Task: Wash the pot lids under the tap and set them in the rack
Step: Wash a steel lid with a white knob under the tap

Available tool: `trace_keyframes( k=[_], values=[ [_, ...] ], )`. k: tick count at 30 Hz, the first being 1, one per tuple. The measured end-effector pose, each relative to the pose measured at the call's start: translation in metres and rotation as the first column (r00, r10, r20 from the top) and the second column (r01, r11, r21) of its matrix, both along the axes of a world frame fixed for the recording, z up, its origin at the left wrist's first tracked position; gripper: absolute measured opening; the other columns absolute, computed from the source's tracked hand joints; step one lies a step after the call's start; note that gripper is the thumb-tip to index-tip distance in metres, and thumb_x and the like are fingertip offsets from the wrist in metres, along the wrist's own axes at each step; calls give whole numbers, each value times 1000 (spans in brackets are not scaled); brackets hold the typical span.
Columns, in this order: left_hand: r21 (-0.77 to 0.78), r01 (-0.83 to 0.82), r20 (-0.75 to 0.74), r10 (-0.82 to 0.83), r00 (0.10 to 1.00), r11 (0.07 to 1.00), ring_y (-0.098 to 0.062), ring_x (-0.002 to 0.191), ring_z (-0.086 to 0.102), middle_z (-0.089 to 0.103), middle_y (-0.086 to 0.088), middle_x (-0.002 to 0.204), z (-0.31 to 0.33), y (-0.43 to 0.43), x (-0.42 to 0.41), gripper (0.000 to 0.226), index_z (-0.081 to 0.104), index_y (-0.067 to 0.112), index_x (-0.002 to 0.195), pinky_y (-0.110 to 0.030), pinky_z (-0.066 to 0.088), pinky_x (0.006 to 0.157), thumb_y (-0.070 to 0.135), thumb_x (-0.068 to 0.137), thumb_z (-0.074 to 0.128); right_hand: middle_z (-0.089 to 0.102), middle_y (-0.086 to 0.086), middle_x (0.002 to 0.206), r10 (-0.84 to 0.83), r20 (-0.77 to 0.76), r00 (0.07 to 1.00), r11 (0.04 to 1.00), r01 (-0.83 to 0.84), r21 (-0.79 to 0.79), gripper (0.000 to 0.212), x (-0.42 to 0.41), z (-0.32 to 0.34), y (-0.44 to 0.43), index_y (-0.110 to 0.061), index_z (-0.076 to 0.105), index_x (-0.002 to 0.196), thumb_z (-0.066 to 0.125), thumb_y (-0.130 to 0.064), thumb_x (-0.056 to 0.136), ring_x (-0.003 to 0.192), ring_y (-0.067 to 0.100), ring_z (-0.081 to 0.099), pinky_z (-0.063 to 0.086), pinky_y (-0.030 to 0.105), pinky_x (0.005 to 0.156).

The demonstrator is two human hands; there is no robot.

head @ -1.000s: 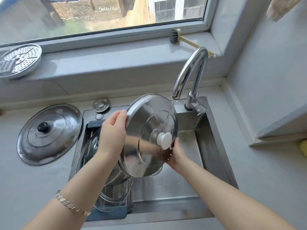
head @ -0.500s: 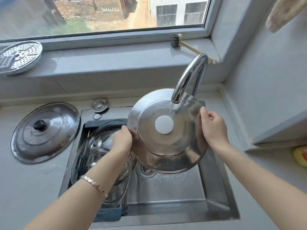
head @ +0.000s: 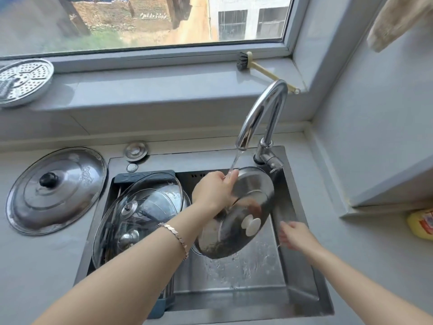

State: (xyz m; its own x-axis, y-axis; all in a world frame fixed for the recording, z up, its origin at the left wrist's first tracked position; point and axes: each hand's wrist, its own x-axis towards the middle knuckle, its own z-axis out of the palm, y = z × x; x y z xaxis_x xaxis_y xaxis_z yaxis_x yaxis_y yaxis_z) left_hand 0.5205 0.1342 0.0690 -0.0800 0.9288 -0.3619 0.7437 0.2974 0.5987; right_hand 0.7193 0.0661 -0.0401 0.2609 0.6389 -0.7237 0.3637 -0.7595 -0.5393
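**Steel lid held under the running tap**

The steel lid (head: 248,202), white knob (head: 251,226) facing up, is tilted over the sink (head: 234,292) at the centre of the frame, with its top rim in the stream from the tap (head: 260,113). The left hand (head: 214,192) grips that rim. The right hand (head: 296,235), blurred, is spread open near the lid at lower right and holds nothing. Glass lids (head: 145,214) lean in the rack (head: 145,177) at centre left. 1 large lid (head: 56,188) lies on the tabletop (head: 35,266) at left.

Two bare forearms show from the near edge. A slim rose-gold bracelet of flat, angular metal links (head: 176,238) circles the left wrist behind the left hand (head: 214,193). The right hand (head: 296,235) and wrist are bare.
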Motion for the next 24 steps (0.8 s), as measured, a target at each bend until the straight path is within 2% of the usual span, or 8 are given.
trace_keyframes(
  k=[6,8,10,13,16,18,21,24],
  values=[
    [89,235,-227,-210,951,968,-30,86,59,64,-6,88,8,-10,7,43,54,14,84,-33,39,68,50,96,33,50,12,135,-33,36,999,939,19,345,41,-20,46,57,0,44,134,42,-12,95,127,25,44,31,32,106],
    [107,212,-140,-196,971,971,-29,75,53,57,-4,74,11,-13,1,44,46,14,70,-32,34,63,45,97,33,59,10,110,-39,-16,999,931,42,362,25,-30,52,78,-3,58,112,41,-11,94,109,24,51,38,32,91],
    [110,135,-24,-133,991,985,-25,62,45,46,0,59,12,-12,-6,47,38,14,60,-32,30,56,43,98,33,47,6,70,-106,-38,994,926,113,361,21,-41,52,91,-11,47,70,41,-8,90,73,23,44,30,31,60],
    [79,7,107,-15,994,997,-18,49,32,33,1,51,12,-13,-15,49,30,15,55,-30,23,50,38,99,36,31,-2,61,-157,-50,986,916,164,366,32,-52,47,99,-20,31,59,40,-4,86,64,20,31,18,28,49],
    [-10,-62,215,63,975,998,-15,47,25,25,3,50,10,-18,-19,49,25,17,55,-29,20,49,36,99,37,38,-4,73,-128,-126,984,935,162,315,20,-66,55,100,-20,51,94,40,-5,86,66,17,36,25,24,51],
    [-54,-93,244,103,964,994,-14,46,25,25,3,49,9,-23,-21,49,25,18,55,-28,20,49,36,99,37,46,-2,86,-36,-150,988,953,79,292,56,-67,57,94,-16,28,143,41,-8,89,72,15,46,36,26,61],
    [-80,-116,276,133,952,990,-14,46,24,23,4,49,9,-30,-24,49,24,18,54,-28,20,49,35,99,38,46,0,134,220,-51,974,945,-200,261,62,-69,62,64,-19,15,149,44,-20,95,122,22,48,38,34,99],
    [-76,-112,305,130,943,991,-14,48,27,26,3,51,13,-35,-29,47,28,18,57,-27,21,49,38,98,38,55,5,119,374,-145,916,914,-338,224,43,-77,61,31,-24,39,137,46,-32,95,96,19,59,53,36,83]
  ],
)
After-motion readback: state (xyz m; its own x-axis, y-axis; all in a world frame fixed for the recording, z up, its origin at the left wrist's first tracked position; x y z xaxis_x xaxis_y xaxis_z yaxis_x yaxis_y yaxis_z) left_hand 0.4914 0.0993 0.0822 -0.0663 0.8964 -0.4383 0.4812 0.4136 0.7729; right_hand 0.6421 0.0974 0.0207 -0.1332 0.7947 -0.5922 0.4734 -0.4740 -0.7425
